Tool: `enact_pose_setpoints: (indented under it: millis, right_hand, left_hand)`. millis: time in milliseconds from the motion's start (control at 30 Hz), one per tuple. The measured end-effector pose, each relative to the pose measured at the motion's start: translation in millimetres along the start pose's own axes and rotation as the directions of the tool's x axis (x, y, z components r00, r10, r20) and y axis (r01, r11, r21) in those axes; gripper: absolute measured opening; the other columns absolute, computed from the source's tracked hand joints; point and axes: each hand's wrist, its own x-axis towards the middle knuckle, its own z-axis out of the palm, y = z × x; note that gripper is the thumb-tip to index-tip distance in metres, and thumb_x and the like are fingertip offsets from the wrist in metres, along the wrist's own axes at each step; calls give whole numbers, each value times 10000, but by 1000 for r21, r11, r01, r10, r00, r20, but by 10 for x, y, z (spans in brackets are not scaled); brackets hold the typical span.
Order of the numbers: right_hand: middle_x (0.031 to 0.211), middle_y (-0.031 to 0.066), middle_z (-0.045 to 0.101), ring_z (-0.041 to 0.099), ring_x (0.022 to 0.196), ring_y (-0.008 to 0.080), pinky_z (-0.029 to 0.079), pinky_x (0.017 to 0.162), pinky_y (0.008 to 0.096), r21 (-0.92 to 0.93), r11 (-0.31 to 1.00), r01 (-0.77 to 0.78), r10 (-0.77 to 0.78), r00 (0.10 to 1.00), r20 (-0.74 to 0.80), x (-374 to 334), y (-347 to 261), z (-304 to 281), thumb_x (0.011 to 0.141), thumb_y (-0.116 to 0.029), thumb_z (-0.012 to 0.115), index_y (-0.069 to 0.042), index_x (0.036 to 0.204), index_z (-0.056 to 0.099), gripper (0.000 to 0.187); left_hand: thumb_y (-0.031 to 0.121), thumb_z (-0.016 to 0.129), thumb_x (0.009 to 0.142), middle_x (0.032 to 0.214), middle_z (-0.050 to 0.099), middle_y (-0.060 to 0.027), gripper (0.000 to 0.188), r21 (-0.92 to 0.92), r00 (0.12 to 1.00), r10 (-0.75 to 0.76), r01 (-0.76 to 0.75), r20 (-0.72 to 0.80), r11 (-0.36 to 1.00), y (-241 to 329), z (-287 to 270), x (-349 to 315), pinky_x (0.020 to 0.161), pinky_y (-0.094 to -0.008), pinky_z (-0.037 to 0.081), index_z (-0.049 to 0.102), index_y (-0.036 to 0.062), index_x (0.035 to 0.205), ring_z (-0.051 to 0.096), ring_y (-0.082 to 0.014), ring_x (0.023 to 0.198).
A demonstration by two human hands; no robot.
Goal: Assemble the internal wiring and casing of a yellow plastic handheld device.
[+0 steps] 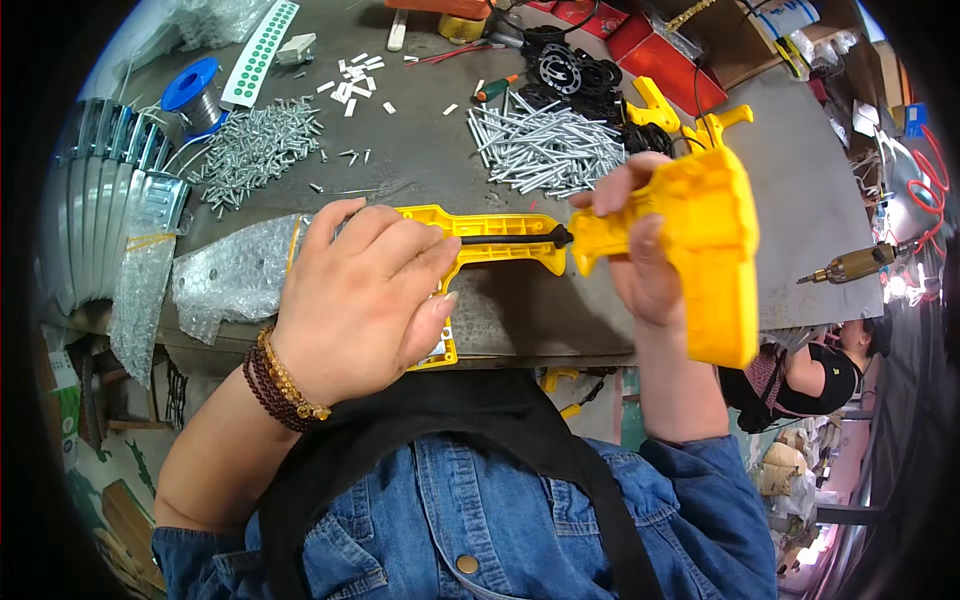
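Note:
My left hand (355, 295) lies over an opened yellow tool housing half (505, 222) at the table's near edge, its fingers bent down onto it. A black cord (510, 239) runs along the ribbed handle channel. A bubble-wrapped part (238, 280) adjoins the housing on the left; my hand hides where they meet. To the right, my right hand (648, 270) grips a second yellow housing half (718, 235) by its handle, raised above the table, with its wide end toward the right. The handle end comes close to the cord; I cannot tell if they touch.
Small screws (260, 150) and long screws (545, 145) lie in piles on the table. Behind are white pieces (355, 80), a solder spool (195, 95), black parts (570, 70) and yellow handles (655, 105). A power screwdriver (850, 265) hangs at right, near another person (815, 375).

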Motion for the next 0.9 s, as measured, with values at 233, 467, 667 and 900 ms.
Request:
enact_pose_setpoints:
  millis: [233,467,667,900]
  right_hand:
    - [924,22,554,558,871,132,539,865,369,-52,999,14,-13,1000,14,26,131,79,897,-389,748,-62,1245,507,536]
    - [1023,89,630,622,947,231,495,841,341,-417,909,26,62,979,196,-36,247,176,814,-399,785,-22,1212,580,586]
    - [1071,155,668,645,982,349,512,865,407,-730,558,395,14,875,484,61,328,313,789,-461,731,-22,1189,611,606]
    - [1124,122,680,653,998,324,499,877,418,-737,510,444,-5,858,513,40,363,316,763,-348,788,-59,1218,629,562]
  left_hand:
    - [261,599,838,1159,614,-95,403,-37,1000,-9,10,19,999,-6,-37,-3,1035,-483,364,660,17,1152,551,-287,1098]
    - [429,624,860,1276,585,-138,754,-166,983,-98,123,152,978,-60,-258,49,1103,-468,291,427,-1,1447,523,-315,1222]
    - [138,735,657,1463,450,-188,966,-140,958,-269,254,-101,957,-133,-93,-24,1147,-463,294,313,28,1520,414,-358,1365]
    - [164,778,648,1492,409,-181,944,-395,990,-130,143,60,907,-207,-451,-255,1184,-486,263,366,53,1490,381,-397,1385]
